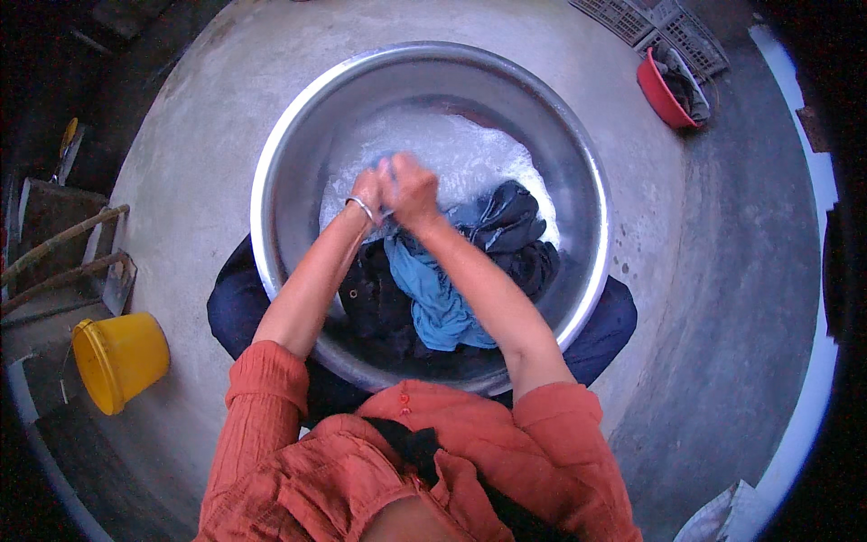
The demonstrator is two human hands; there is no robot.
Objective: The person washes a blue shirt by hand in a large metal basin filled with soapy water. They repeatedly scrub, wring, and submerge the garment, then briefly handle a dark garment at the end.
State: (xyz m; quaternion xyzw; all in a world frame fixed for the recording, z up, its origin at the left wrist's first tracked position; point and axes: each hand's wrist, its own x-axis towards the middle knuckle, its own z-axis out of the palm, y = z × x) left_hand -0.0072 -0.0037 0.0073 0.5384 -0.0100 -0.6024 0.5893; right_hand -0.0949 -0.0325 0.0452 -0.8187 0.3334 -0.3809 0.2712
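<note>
- Showing the washing scene from above: a wide steel basin [591,194] rests on a bare concrete floor [190,172], its rim reaching down between the person's knees.
- Left hand [368,191], a bangle at its wrist, is pressed against the right hand [411,190]; both sets of fingers are clenched on a bunched part of the blue garment [433,298], just above the sudsy water [470,154].
- The blue garment hangs from the fists toward the near rim of the basin, draped over dark clothes [515,239] heaped in the near and right part of the bowl.
- Open room inside the basin: the far half holds only foam and water; the hands sit near its middle, well apart from the far and left walls.
- Forearms enter over the near rim, just above it, the orange sleeves [271,379] pushed up to the elbows.
- Left of the basin, a yellow bucket [122,357] stands well apart; beyond it, wooden handles [63,239] lean at the floor's edge.
- Far right, a red bowl with cloth [668,90] lies beside plastic crates [664,27], well apart from the basin; bare floor lies between them.
</note>
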